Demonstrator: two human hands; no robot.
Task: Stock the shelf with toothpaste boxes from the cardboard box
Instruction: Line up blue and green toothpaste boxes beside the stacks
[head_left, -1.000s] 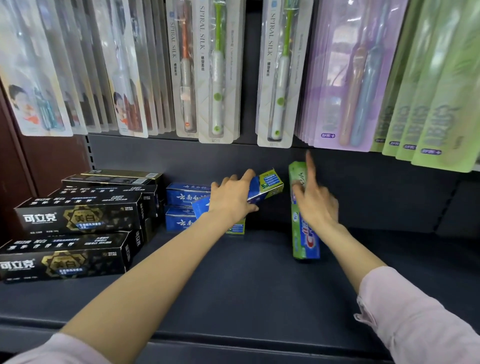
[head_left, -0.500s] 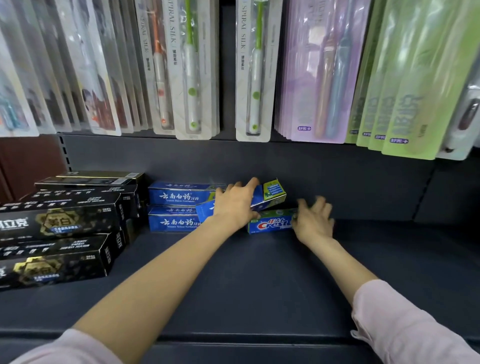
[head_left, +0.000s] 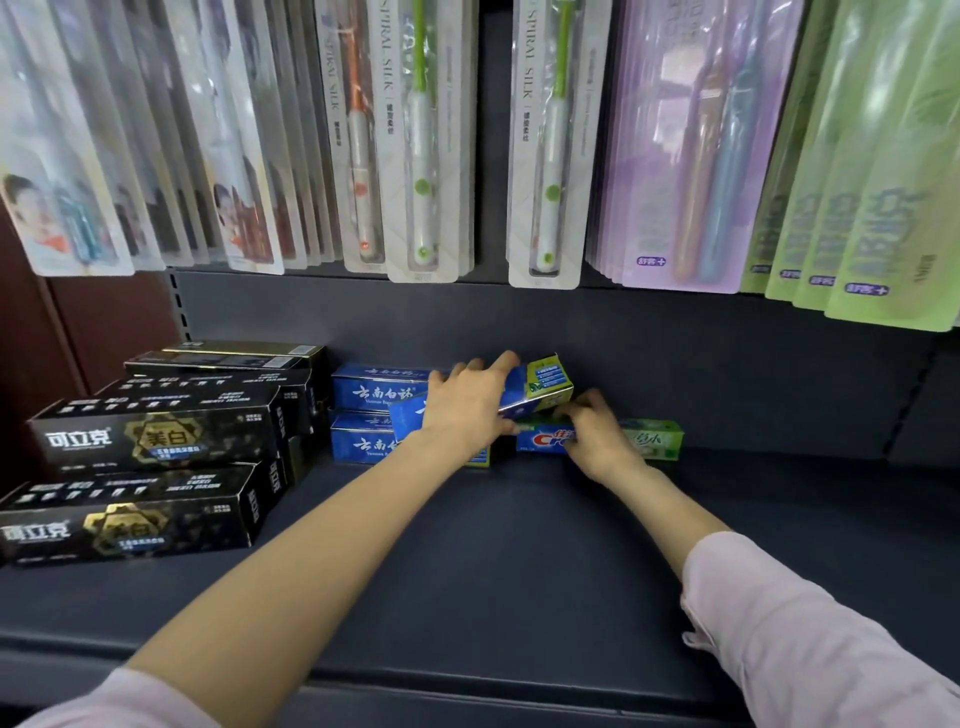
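Placing boxes at the back of the shelf (head_left: 519, 545).
My left hand (head_left: 467, 410) grips a tilted blue box (head_left: 540, 387); my right hand (head_left: 597, 439) rests curled on the flat Crest box (head_left: 652, 439). Next I'd level the blue one onto its stack (head_left: 374, 410).

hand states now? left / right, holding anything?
Left hand: gripping the tilted blue toothpaste box, fingers curled over its top.
Right hand: on the green and blue toothpaste box lying on the shelf; grip cannot be told.

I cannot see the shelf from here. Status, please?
Left hand grips tilted blue box. Right hand on green box, lying flat at back of shelf. Nothing blocking.
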